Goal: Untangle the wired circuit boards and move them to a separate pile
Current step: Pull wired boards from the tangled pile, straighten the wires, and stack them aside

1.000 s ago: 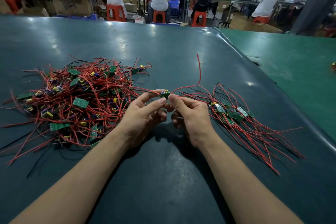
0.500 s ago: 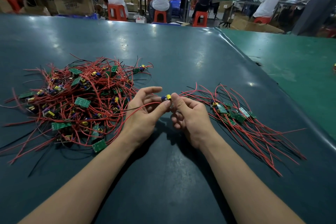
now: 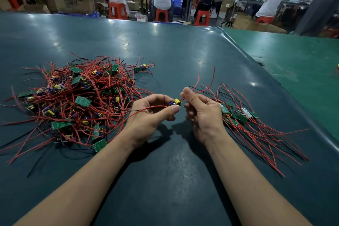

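On the dark green bench (image 3: 183, 51), the left hand (image 3: 152, 115) and right hand (image 3: 203, 113) both pinch one wired circuit board (image 3: 176, 102) between the tangled heap (image 3: 78, 101) and the sorted pile (image 3: 253, 124).

Held board (image 3: 176, 102) mostly hidden by fingers; background workers blurred

1. Dark teal table mat (image 3: 165, 47): glossy, with light glints; the landmark for the entries below.
2. Lighter green table surface (image 3: 293, 55): adjoins the mat's right edge.
3. Red plastic stools (image 3: 118, 10): several beyond the mat's far edge, with people seated on them, backs turned.
4. Cardboard box (image 3: 73, 2): beyond the mat's far-left edge.
5. Blue crate (image 3: 177, 5): beyond the far edge, between seated people.
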Demonstrator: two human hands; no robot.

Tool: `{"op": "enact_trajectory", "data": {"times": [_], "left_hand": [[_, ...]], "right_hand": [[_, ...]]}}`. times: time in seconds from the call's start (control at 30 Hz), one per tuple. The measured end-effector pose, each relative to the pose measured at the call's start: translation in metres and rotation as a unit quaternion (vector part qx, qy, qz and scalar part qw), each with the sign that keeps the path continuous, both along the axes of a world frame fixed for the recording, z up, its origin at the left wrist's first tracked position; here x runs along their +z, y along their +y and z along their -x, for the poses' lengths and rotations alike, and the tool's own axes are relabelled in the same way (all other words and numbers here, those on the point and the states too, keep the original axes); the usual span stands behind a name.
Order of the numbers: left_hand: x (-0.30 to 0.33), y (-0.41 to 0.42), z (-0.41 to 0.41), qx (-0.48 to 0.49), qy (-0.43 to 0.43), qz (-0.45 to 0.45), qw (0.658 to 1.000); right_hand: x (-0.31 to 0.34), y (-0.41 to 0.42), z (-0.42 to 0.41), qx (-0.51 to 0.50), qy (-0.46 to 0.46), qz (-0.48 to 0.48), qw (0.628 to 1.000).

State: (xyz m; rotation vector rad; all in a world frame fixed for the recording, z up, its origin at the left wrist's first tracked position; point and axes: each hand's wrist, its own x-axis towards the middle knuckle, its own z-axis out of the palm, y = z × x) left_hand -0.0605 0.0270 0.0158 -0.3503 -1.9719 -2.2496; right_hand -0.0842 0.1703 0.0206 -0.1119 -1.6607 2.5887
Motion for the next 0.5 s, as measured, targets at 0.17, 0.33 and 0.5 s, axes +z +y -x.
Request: {"op": "enact_trajectory", "data": {"times": [0.17,0.33,0.5], "left_hand": [[0.0,0.002,-0.002,-0.022,-0.001,0.014,1.0],[0.0,0.001,-0.002,-0.025,-0.007,0.007,1.0],[-0.002,-0.001,0.001,-0.021,-0.033,-0.012,0.999]], "right_hand": [[0.001,0.011,0.009,-0.109,0.01,0.015,0.994],[0.001,0.017,0.013,-0.132,0.0,0.036,0.991],[0.006,0.023,0.01,0.012,-0.038,0.167,0.985]]}}
